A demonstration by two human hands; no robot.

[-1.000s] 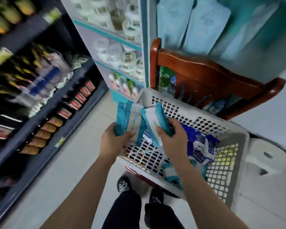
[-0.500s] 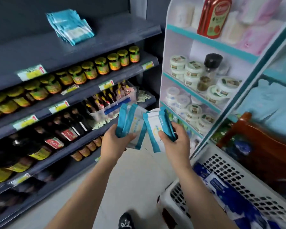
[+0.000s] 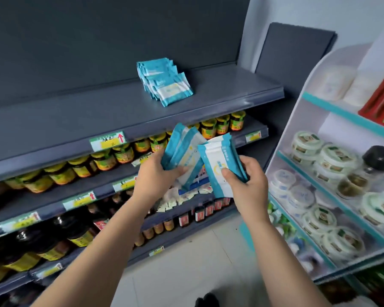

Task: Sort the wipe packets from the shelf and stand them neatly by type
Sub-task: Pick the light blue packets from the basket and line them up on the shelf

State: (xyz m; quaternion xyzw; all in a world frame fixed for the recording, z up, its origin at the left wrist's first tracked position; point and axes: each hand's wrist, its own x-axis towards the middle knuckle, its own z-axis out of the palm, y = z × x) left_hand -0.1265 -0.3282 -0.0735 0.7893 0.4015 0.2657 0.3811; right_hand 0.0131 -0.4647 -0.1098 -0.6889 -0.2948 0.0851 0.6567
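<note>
My left hand [image 3: 155, 173] grips a bunch of teal-and-white wipe packets [image 3: 182, 149]. My right hand [image 3: 251, 185] holds a second bunch [image 3: 220, 160], thumb pressed on its face. Both are raised in front of the jars [image 3: 120, 154], below the grey top shelf [image 3: 98, 111]. A leaning row of packets [image 3: 164, 82] stands there. A white rack [image 3: 333, 173] of tubs is close at the right.

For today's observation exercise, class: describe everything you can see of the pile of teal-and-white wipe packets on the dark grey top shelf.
The pile of teal-and-white wipe packets is several flat, glossy, plastic-looking sachets, teal-edged, the front one showing a pale panel with a yellowish mark. They overlap in a slumped, fanned row, not upright. They rest on the dark grey top shelf, and only the shelf touches them.
</note>
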